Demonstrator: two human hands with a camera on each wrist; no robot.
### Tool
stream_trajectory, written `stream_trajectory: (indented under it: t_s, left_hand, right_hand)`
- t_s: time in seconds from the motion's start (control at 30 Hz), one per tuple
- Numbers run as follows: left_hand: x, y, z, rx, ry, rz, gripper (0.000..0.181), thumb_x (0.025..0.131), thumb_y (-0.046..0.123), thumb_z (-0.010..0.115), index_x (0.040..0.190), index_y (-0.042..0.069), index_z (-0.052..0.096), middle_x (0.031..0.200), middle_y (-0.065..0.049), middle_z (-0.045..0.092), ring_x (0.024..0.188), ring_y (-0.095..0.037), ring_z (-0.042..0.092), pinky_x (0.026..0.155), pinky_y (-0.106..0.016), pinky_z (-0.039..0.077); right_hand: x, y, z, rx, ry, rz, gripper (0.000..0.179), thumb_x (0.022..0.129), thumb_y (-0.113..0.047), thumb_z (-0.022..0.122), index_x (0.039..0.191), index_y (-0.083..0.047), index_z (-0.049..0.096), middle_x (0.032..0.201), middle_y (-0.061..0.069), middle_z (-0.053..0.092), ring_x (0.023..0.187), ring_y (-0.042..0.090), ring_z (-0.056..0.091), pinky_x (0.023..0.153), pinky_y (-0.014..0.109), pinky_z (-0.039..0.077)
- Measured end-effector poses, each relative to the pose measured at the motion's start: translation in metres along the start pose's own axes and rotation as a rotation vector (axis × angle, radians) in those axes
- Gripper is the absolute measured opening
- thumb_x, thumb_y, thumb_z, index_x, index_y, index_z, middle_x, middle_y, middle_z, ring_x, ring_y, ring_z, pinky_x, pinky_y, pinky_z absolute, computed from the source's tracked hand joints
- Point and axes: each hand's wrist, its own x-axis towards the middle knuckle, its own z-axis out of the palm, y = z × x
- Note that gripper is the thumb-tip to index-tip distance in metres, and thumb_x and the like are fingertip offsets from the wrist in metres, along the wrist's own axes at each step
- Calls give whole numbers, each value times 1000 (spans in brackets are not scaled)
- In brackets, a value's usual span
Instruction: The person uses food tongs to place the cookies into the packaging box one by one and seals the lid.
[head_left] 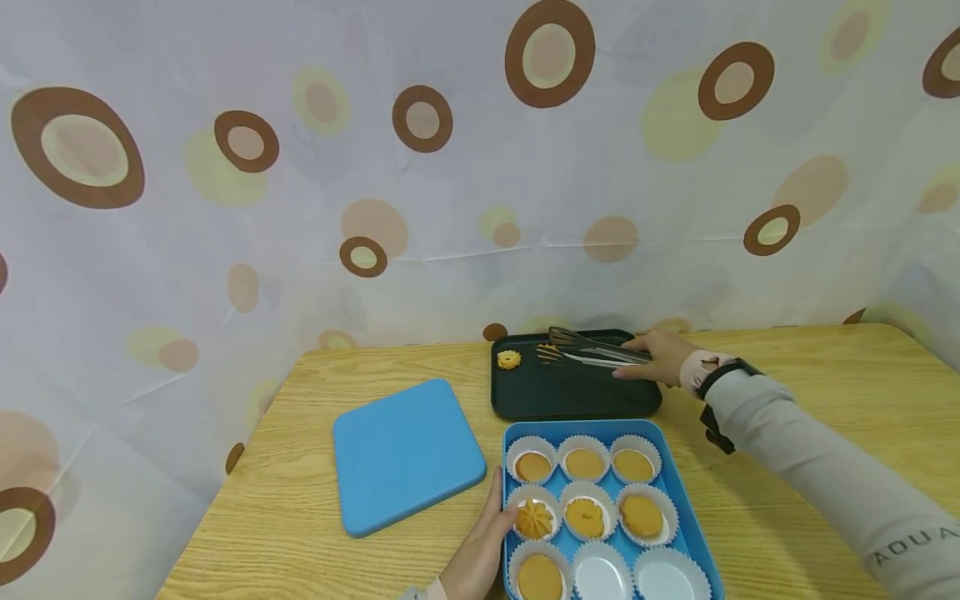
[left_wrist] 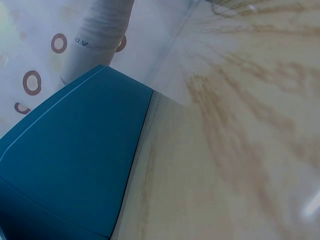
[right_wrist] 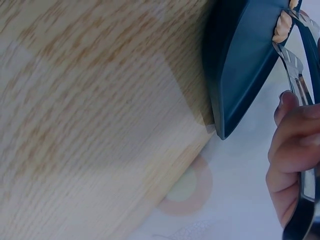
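Note:
My right hand [head_left: 660, 360] holds metal serving tongs [head_left: 596, 347] over a black tray [head_left: 570, 400]. Slotted tips of the tongs lie against a cookie [right_wrist: 283, 27] in the right wrist view; the head view mostly hides this cookie. A ring-shaped cookie [head_left: 508, 359] lies at the tray's left end. Beside the near blue box [head_left: 693, 521], my left hand [head_left: 477, 546] grips the left wall, thumb over the rim. Paper cups fill the box; several hold cookies, such as a swirled cookie [head_left: 534, 519], while the white paper cup [head_left: 602, 575] and its right neighbour are empty.
A flat blue lid [head_left: 405, 458] lies on the wooden table [head_left: 285, 500] left of the box. Behind the table's far edge hangs a patterned curtain [head_left: 450, 192]. The black tray stands just beyond the box.

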Motion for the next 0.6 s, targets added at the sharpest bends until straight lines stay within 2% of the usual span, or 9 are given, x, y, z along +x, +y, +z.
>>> stream_trajectory:
  t_s: [0.23, 0.3, 0.4, 0.47, 0.53, 0.6]
  left_hand:
    - [1, 0, 0, 17, 5, 3, 65, 106, 27, 27, 154, 5, -12, 160, -23, -10, 145, -45, -10, 113, -64, -3]
    - [1, 0, 0, 24, 11, -2, 65, 106, 28, 27, 154, 6, -11, 160, -23, -10, 145, -45, -10, 113, -64, -4]
    - [0, 0, -1, 24, 12, -7, 66, 106, 29, 27, 154, 6, -11, 160, -23, -10, 145, -45, -10, 112, -64, -4]
    - [0, 0, -1, 21, 9, -5, 66, 106, 29, 27, 154, 6, -11, 160, -23, -10, 145, -45, -10, 112, -64, -4]
    - [0, 0, -1, 14, 4, -2, 66, 106, 29, 27, 154, 6, -12, 160, -23, -10, 145, -45, -11, 112, -64, -4]
    - [-1, 0, -1, 12, -1, 4, 66, 106, 29, 27, 154, 6, -12, 160, -22, -10, 145, -45, -11, 112, -64, -4]
  right_hand:
    - [0, -3, 0, -18, -5, 12, 69, 91, -34, 67, 134, 15, 46, 65, 7, 61, 44, 13, 48, 46, 28, 42]
    - [1, -3, 1, -39, 4, 8, 68, 91, -35, 67, 133, 15, 48, 78, 15, 67, 49, 15, 53, 51, 30, 46]
    - [1, -4, 2, -86, 29, -10, 65, 91, -36, 66, 130, 14, 51, 104, 28, 68, 67, 22, 63, 68, 40, 54]
    - [1, -5, 2, -116, 44, -22, 64, 92, -37, 66, 129, 14, 53, 119, 32, 62, 83, 29, 66, 82, 48, 54]
    - [0, -6, 3, -134, 53, -31, 63, 92, -37, 65, 128, 13, 54, 122, 32, 60, 96, 36, 66, 90, 54, 50]
    - [0, -7, 3, -142, 57, -37, 62, 92, -37, 65, 128, 13, 55, 123, 33, 59, 106, 42, 63, 93, 57, 48]
